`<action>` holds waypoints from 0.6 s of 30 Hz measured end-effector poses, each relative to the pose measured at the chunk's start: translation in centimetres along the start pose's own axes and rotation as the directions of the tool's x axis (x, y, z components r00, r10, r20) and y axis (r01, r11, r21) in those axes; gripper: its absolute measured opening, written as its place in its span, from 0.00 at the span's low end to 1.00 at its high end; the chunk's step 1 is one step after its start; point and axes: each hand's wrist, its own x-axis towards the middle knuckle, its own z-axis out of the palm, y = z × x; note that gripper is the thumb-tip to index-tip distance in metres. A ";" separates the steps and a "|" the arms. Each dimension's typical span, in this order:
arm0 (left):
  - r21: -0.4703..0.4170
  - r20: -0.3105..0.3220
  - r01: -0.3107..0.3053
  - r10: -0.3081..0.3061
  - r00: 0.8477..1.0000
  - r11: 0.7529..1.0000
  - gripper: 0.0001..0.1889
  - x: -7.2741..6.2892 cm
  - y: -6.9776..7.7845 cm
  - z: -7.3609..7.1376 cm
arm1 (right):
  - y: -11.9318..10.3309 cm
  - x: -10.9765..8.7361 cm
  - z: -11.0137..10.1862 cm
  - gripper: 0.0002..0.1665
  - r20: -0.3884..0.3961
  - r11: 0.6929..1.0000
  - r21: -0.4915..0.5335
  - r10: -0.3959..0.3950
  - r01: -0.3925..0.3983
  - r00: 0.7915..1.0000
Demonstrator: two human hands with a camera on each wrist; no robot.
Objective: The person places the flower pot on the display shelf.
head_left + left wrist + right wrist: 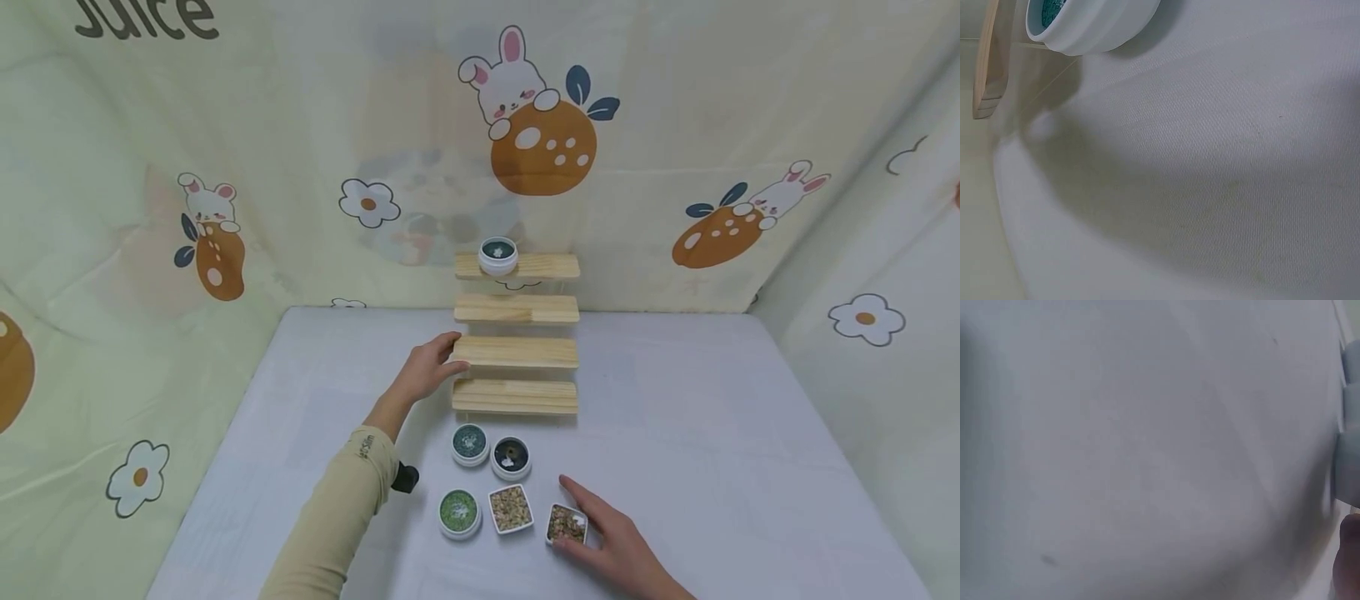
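Observation:
A wooden stepped stand [516, 393] with several pale planks stands at the back of the table. My left hand [425, 368] is at its left end, thumb and fingers on either side of one plank's end. In front of me my right hand [618, 550] spreads around a small square white pot [567, 525] of brown bits; the thumb lies at its near side, and the index finger stretches past it. Beside it are another square pot [512, 509], a round pot with green filling [459, 512], a dark round pot [512, 457] and a teal round pot [470, 444].
One round white pot [498, 256] sits on the stand's top plank. A patterned cloth [660, 125] hangs behind the white table [675, 400]. A small black object [405, 478] shows by the left sleeve.

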 end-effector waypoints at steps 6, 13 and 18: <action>-0.012 -0.003 -0.012 0.012 1.000 1.000 0.36 0.1 -0.1 0.1 | 0.5 -0.8 0.8 0.44 -0.017 0.998 -0.025 -0.056 0.056 0.998; -0.017 0.001 -0.016 0.016 1.000 1.000 0.36 0.1 -0.1 0.0 | 0.7 -1.1 0.9 0.46 -0.065 0.992 -0.001 -0.127 0.127 0.990; -0.011 0.007 -0.009 0.009 1.000 1.000 0.36 0.1 -0.2 0.0 | 0.9 -1.2 1.0 0.46 -0.079 0.988 0.038 -0.149 0.153 0.986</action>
